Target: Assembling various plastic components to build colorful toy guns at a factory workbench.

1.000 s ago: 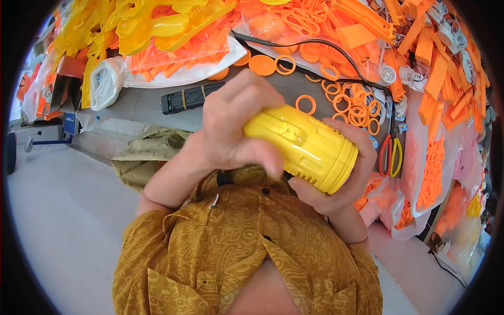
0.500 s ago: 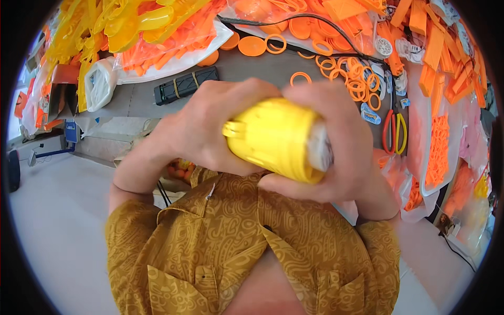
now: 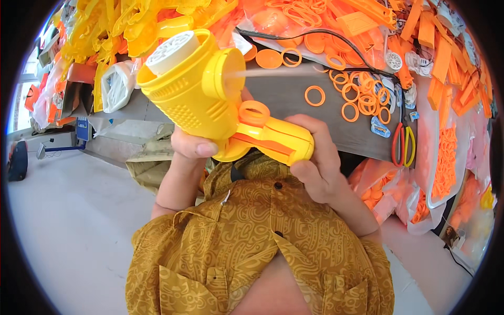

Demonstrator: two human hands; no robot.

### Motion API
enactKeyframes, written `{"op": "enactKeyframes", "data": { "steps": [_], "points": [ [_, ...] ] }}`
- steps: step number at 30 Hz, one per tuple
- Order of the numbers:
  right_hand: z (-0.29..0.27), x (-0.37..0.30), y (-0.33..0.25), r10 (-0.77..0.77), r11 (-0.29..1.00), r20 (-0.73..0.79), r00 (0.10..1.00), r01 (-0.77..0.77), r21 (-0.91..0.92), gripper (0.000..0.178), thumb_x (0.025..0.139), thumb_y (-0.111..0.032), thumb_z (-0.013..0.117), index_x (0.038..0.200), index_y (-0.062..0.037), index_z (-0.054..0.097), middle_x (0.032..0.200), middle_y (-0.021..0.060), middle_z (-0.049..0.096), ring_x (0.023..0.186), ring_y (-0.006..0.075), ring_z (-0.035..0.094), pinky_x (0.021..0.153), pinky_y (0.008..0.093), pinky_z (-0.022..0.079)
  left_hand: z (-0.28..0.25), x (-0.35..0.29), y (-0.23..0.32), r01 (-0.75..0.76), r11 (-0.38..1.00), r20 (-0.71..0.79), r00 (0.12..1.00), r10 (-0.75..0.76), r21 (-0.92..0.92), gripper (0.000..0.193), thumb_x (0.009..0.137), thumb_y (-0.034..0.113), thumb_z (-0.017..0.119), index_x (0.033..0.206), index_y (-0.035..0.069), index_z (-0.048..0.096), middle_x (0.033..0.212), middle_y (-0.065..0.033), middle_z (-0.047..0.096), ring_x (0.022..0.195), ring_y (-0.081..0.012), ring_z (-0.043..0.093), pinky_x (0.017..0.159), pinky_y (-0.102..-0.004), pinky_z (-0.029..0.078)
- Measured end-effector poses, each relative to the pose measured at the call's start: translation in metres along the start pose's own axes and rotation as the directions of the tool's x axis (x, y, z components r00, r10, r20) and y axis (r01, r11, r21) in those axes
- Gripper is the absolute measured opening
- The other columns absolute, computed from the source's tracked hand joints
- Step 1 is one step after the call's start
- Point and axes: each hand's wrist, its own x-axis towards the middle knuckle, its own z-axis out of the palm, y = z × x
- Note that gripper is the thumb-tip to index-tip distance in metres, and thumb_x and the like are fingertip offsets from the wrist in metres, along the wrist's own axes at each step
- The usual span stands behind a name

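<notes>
A yellow plastic toy (image 3: 194, 105), shaped like a hair dryer or bubble gun, is held up over the near edge of the bench. Its wide barrel points to the upper left, with a white slotted disc (image 3: 172, 52) set in the open end. A small orange ring (image 3: 254, 112) sits where the handle (image 3: 278, 140) begins, and an orange strip runs along the handle. My left hand (image 3: 193, 146) is closed round the underside of the barrel, its thumb showing and its other fingers mostly hidden behind. My right hand (image 3: 321, 164) grips the handle's end between thumb and fingers.
Loose orange rings (image 3: 362, 93) and red-and-yellow-handled scissors (image 3: 403, 144) lie on the grey bench (image 3: 283, 89). Yellow shells (image 3: 110, 31) are heaped at the far left, orange parts (image 3: 438, 58) at the far right. A black cable (image 3: 320, 32) crosses the back. A clear bin (image 3: 438, 202) holds small orange pieces.
The toy has turned so its white-disc end faces up and left, and its handle now shows. My right hand has moved from the barrel's open end to the handle.
</notes>
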Motion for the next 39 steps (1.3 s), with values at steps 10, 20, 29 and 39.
{"op": "enactKeyframes", "data": {
  "steps": [10, 20, 29, 39],
  "points": [
    [-0.014, 0.016, 0.015, -0.373, 0.926, -0.118, 0.92, 0.377, 0.018, 0.045, 0.079, -0.028, 0.056, 0.104, 0.0046, 0.039, 0.076, 0.0107, 0.053, 0.059, 0.0164, 0.051, 0.052, 0.027, 0.042, 0.04, -0.002, -0.005, 0.073, 0.976, -0.386, 0.923, 0.011, 0.204, 0.087, 0.044, 0.031, 0.072, 0.115, -0.003, 0.034, 0.089, -0.0166, 0.05, 0.072, -0.0265, 0.055, 0.063, -0.035, 0.048],
    [-0.024, 0.03, -0.032, -0.345, 0.851, -0.069, 0.936, 0.281, -0.444, 0.04, 0.079, -0.032, 0.059, 0.1, -0.0003, 0.046, 0.074, 0.0108, 0.054, 0.065, 0.0213, 0.056, 0.056, 0.0305, 0.044, 0.008, 0.003, -0.002, 0.114, 0.993, -0.3, 0.949, -0.096, 0.041, 0.084, 0.048, 0.032, 0.07, 0.115, -0.003, 0.034, 0.093, -0.0168, 0.049, 0.078, -0.0261, 0.054, 0.069, -0.0347, 0.049],
    [-0.008, 0.036, -0.028, -0.251, 0.896, -0.042, 0.967, 0.215, -0.388, 0.012, 0.08, -0.006, 0.052, 0.085, 0.0034, 0.057, 0.075, 0.0109, 0.058, 0.062, 0.022, 0.055, 0.056, 0.027, 0.042, 0.034, -0.009, 0.011, 0.254, 0.902, -0.338, 0.932, -0.132, 0.348, 0.089, 0.042, 0.016, 0.073, 0.12, -0.005, 0.035, 0.105, -0.0136, 0.052, 0.092, -0.0226, 0.054, 0.081, -0.0332, 0.044],
    [-0.02, 0.033, -0.044, -0.23, 0.895, -0.134, 0.964, 0.156, -0.419, 0.053, 0.074, -0.046, 0.061, 0.094, 0.0026, 0.054, 0.077, 0.0045, 0.055, 0.068, 0.0126, 0.053, 0.059, 0.0242, 0.042, 0.02, -0.009, -0.005, 0.241, 0.971, -0.286, 0.93, -0.231, 0.0, 0.088, 0.042, 0.018, 0.073, 0.118, -0.005, 0.037, 0.105, -0.0141, 0.052, 0.093, -0.0226, 0.054, 0.083, -0.0331, 0.043]
  ]
}}
